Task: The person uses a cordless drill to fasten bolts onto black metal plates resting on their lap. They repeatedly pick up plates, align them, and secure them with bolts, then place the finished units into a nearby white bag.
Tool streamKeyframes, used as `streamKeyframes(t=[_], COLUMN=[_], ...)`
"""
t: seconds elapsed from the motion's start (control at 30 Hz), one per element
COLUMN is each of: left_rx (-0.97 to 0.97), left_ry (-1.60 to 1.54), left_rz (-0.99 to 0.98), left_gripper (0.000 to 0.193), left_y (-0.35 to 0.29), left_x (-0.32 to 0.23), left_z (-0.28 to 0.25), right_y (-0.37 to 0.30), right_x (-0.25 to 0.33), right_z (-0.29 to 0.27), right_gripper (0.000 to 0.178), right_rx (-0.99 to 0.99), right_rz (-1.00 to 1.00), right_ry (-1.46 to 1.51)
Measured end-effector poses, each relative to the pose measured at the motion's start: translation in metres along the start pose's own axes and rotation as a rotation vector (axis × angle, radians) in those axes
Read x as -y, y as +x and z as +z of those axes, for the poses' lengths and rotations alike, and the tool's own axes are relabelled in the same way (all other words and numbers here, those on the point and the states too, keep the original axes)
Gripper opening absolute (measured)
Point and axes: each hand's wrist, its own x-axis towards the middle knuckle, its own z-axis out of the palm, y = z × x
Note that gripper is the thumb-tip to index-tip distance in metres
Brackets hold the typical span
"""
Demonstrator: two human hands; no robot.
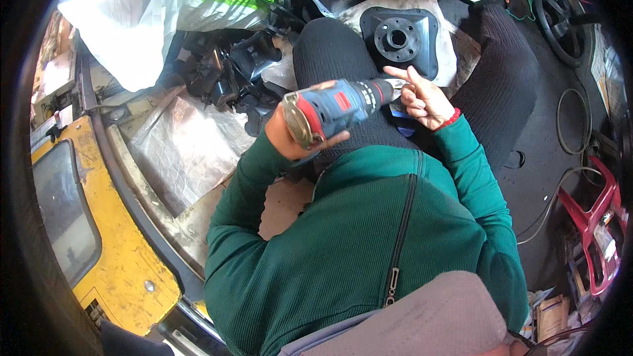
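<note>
A blue cordless drill (337, 104) with red trim is in my left hand (285, 133), whose fingers wrap its handle. The drill lies almost level, its black chuck pointing right. By the chuck's tip is my right hand (427, 100), with a red band on the wrist. Its index finger stretches toward the drill while other fingers curl in; whatever they may hold is too small to make out. Just beyond the right hand, a black square metal plate with a round hub (397, 39) rests on a pale sheet (443, 23). The hub has a central hole ringed by smaller holes.
Dark metal parts (227, 69) are heaped left of my knee, beside clear plastic (188, 151). White plastic bags (122, 23) stand behind them. A yellow machine panel (112, 224) borders the left. At right are a black wheel (560, 26), loose cable and a red plastic frame (590, 217).
</note>
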Motion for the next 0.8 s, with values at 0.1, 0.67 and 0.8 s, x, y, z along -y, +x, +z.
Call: streamKeyframes(t=[0.1, 0.67, 0.8], left_rx=[-0.080, 0.270, 0.358], left_ry=[-0.015, 0.207, 0.183], left_rz=[-0.116, -0.345, -0.301], left_gripper=[0.068, 0.058, 0.055], left_y=[0.010, 0.087, 0.105], left_x=[-0.001, 0.010, 0.011], left_z=[-0.006, -0.018, -0.024], right_y=[0.009, 0.066, 0.071], right_x=[-0.007, -0.011, -0.011], right_z=[-0.025, -0.060, -0.061], right_gripper=[0.035, 0.027, 0.021], right_rx=[-0.306, -0.678, -0.650], right_rz=[-0.165, -0.535, -0.606], right_ry=[-0.079, -0.423, -0.373])
